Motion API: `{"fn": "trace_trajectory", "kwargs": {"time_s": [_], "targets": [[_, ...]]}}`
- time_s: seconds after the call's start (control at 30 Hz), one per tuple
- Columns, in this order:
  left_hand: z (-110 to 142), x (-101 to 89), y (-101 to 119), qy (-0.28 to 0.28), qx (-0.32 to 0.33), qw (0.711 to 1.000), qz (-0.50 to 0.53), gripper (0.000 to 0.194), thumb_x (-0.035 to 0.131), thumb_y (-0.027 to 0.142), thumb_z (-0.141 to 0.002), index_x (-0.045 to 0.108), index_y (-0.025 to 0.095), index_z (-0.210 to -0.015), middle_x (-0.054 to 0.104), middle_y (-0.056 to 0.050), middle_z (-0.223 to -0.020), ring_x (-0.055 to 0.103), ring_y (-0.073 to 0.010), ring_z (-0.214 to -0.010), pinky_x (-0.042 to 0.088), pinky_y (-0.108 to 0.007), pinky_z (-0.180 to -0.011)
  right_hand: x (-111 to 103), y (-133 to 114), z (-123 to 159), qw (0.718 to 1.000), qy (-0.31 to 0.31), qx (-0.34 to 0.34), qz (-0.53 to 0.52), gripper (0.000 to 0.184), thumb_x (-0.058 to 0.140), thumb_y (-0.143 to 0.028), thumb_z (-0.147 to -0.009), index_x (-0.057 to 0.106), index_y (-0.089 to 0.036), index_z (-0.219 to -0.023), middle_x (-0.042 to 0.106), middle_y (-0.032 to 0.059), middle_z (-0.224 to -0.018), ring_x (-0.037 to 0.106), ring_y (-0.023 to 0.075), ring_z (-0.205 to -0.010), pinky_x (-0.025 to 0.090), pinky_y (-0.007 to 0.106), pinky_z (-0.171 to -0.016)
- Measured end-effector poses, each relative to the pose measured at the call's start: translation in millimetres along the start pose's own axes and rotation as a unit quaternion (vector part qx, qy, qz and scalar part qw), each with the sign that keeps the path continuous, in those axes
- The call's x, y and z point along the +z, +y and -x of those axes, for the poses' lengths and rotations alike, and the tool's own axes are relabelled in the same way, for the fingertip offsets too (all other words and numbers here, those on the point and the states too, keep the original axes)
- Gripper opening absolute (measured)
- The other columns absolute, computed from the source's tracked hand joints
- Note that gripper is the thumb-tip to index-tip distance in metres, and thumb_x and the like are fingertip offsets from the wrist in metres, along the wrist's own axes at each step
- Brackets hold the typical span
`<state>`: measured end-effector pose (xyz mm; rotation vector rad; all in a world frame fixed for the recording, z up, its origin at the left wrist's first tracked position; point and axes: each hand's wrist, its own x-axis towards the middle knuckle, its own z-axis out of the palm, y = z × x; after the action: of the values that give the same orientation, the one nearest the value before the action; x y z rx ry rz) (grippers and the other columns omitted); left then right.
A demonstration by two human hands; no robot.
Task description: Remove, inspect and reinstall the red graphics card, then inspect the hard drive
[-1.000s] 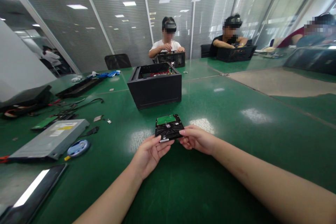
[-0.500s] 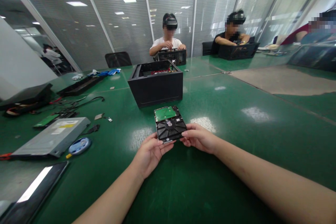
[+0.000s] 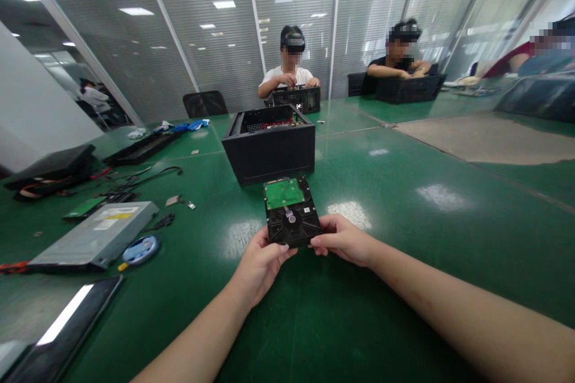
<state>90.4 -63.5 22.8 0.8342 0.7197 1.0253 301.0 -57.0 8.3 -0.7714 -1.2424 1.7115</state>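
Note:
Between my hands is a hard drive point(image 3: 294, 215), its green circuit board at the far end and its black underside facing me. My left hand point(image 3: 260, 266) grips the near left corner, thumb on top and fingers beneath. The near right corner is pinched by my right hand point(image 3: 344, 240). Some fingertips are hidden under the drive. Just beyond the drive stands an open black computer case point(image 3: 272, 152) with red parts showing inside.
On the left lie a silver optical drive point(image 3: 96, 233), a blue round object point(image 3: 141, 249), cables point(image 3: 148, 173) and a dark tablet-like panel point(image 3: 67, 335). Across the green table point(image 3: 404, 287), a person in white point(image 3: 291, 75) and one in black point(image 3: 399, 66) work at cases.
The hard drive has tipped so that more of its underside faces me. Both hands still hold it. The whole view has shifted slightly.

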Motion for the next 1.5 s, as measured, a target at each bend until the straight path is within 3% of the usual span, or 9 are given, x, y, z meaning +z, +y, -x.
{"fn": "trace_trajectory", "kwargs": {"time_s": [0.17,0.57,0.9,1.33,1.5], "targets": [[-0.3,-0.7,1.3,-0.010,-0.003,1.000,0.002,0.042,0.068,0.005,-0.066,0.065,0.013,-0.107,0.071,-0.009,-0.105,0.067,-0.0209,-0.095,0.054,-0.032,-0.084,-1.9,0.9,0.1,1.000,0.002,-0.002,-0.007,0.021,0.082,-0.024,-0.071,0.070,-0.010,-0.082,0.068,0.0044,-0.073,0.059,0.0090,-0.058,0.041,0.021,-0.053],[1.3,2.0,0.6,0.000,-0.006,1.000,-0.014,0.044,0.070,0.004,-0.067,0.063,0.016,-0.108,0.069,-0.006,-0.100,0.066,-0.0156,-0.085,0.053,-0.027,-0.074,-0.2,-0.5,1.0,0.999,0.020,0.007,-0.023,0.021,0.082,-0.022,-0.069,0.070,-0.012,-0.083,0.067,0.0026,-0.071,0.059,0.0086,-0.057,0.041,0.020,-0.052],[2.3,2.6,2.0,0.000,-0.009,1.000,-0.029,0.043,0.075,0.009,-0.070,0.062,0.016,-0.111,0.069,-0.008,-0.105,0.067,-0.0188,-0.093,0.053,-0.029,-0.079,-1.9,-0.8,-0.5,0.999,0.029,0.012,-0.044,0.020,0.082,-0.021,-0.068,0.070,-0.012,-0.081,0.068,0.0025,-0.072,0.058,0.0076,-0.056,0.040,0.020,-0.052],[3.5,6.0,-1.3,0.031,0.027,0.996,-0.078,0.047,0.075,0.007,-0.064,0.063,0.018,-0.108,0.069,-0.006,-0.101,0.064,-0.0167,-0.084,0.051,-0.026,-0.071,-2.5,4.0,0.4,0.999,0.019,-0.004,0.046,0.021,0.080,-0.022,-0.071,0.072,-0.013,-0.088,0.068,0.0023,-0.072,0.061,0.0109,-0.062,0.042,0.021,-0.054],[3.0,4.7,-2.8,0.033,0.042,0.993,-0.106,0.050,0.072,0.005,-0.062,0.063,0.018,-0.109,0.069,-0.005,-0.100,0.064,-0.0207,-0.091,0.053,-0.029,-0.073,-1.2,2.7,1.1,0.998,0.012,-0.009,0.068,0.021,0.079,-0.020,-0.068,0.072,-0.014,-0.088,0.069,0.0019,-0.074,0.061,0.0123,-0.064,0.043,0.023,-0.055]]}}
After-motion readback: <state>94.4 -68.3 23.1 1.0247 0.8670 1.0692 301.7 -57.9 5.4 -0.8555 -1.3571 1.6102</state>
